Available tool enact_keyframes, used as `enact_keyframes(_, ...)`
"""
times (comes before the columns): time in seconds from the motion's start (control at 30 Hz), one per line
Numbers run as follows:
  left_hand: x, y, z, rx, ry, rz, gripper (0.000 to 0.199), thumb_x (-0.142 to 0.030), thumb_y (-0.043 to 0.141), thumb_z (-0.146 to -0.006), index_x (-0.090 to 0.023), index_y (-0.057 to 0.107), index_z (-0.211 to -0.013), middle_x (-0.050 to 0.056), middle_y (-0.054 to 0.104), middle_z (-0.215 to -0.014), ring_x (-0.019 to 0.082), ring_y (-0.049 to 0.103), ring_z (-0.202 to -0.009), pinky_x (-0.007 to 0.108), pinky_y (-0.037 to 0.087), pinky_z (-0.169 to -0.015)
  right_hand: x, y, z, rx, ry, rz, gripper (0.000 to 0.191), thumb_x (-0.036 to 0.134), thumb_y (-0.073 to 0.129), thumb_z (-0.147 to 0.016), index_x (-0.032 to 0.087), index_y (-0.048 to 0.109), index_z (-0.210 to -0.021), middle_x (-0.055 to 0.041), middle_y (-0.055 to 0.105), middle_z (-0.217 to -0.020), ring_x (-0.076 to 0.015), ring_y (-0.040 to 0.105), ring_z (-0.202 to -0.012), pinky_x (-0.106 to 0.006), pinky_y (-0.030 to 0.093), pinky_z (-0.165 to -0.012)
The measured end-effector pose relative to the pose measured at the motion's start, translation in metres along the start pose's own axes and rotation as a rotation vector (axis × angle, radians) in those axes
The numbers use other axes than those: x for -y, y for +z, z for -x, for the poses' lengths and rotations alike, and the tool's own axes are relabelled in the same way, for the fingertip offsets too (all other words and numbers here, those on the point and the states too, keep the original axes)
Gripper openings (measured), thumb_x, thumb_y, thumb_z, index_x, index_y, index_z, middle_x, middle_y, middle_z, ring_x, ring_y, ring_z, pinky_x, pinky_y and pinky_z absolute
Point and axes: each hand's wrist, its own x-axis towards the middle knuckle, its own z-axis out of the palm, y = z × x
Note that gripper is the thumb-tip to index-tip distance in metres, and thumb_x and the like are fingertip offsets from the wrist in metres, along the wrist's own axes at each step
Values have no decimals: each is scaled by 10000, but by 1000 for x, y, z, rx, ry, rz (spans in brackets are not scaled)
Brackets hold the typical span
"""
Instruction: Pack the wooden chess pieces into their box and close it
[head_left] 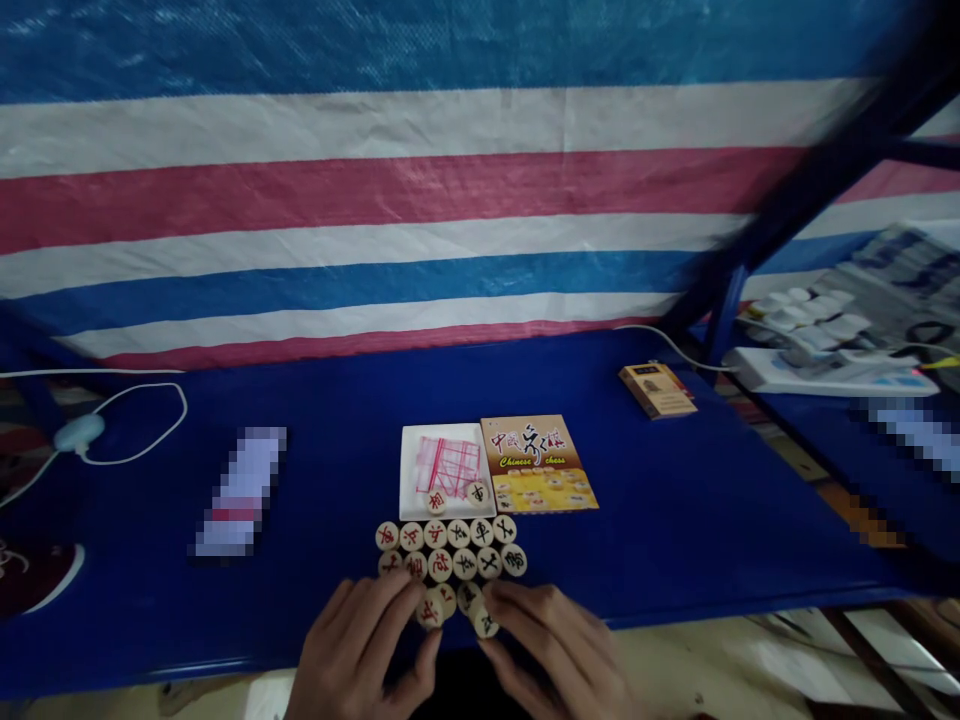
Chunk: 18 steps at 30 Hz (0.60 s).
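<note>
My left hand pinches a round wooden Chinese chess piece with a red character. A piece with a black character is between the thumb and fingers of my right hand. Further pieces sit partly hidden just behind the held ones. Beyond my fingertips, two rows of pieces lie side by side, red characters on the left and black on the right. A white box tray behind them holds a folded red-lined sheet and two pieces. Its printed Chinese chess lid lies against its right side.
A blurred-out phone lies left on the blue surface, near a white cable with a pale blue plug. A yellow cigarette box is at right. Farther right are a power strip and a blue metal frame.
</note>
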Motion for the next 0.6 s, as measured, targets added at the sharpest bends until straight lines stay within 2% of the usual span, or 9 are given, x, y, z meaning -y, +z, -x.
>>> enact_keyframes(0.1, -4, 7, 13, -35, 14, -40, 193, -187, 660, -924, -133, 721, -1100, 82, 756, -1021, 181, 671, -849, 339, 494, -757, -2, 2, 1, 13, -32, -21, 249, 127, 615, -959, 135, 650, -1205, -92, 753, -1130, -180, 705, -994, -294, 588, -798)
enact_keyframes(0.23, -6, 14, 15, -71, 24, -67, 193, -201, 671, -931, -158, 745, -1104, 59, 768, -980, 177, 654, -801, 340, 459, -719, -5, 2, -11, -49, -97, -23, 166, 136, 603, -973, 136, 703, -1105, -82, 764, -1080, -160, 695, -898, -270, 580, -736)
enact_keyframes(0.37, -7, 17, 14, -107, 39, -65, 220, -220, 659, -947, -178, 751, -1143, 38, 773, -950, 166, 628, -761, 339, 412, -695, -6, 3, -16, -48, -95, -1, 185, 165, 587, -989, 161, 732, -1104, -67, 765, -1066, -146, 676, -841, -259, 575, -715)
enact_keyframes(0.6, -3, 22, 18, -108, 92, -69, 251, -123, 699, -904, -181, 748, -1143, 16, 774, -912, 157, 617, -744, 332, 404, -684, -7, 9, -9, -52, -72, -34, 250, 120, 643, -933, 172, 726, -1162, -67, 746, -1040, -151, 649, -818, -273, 555, -676)
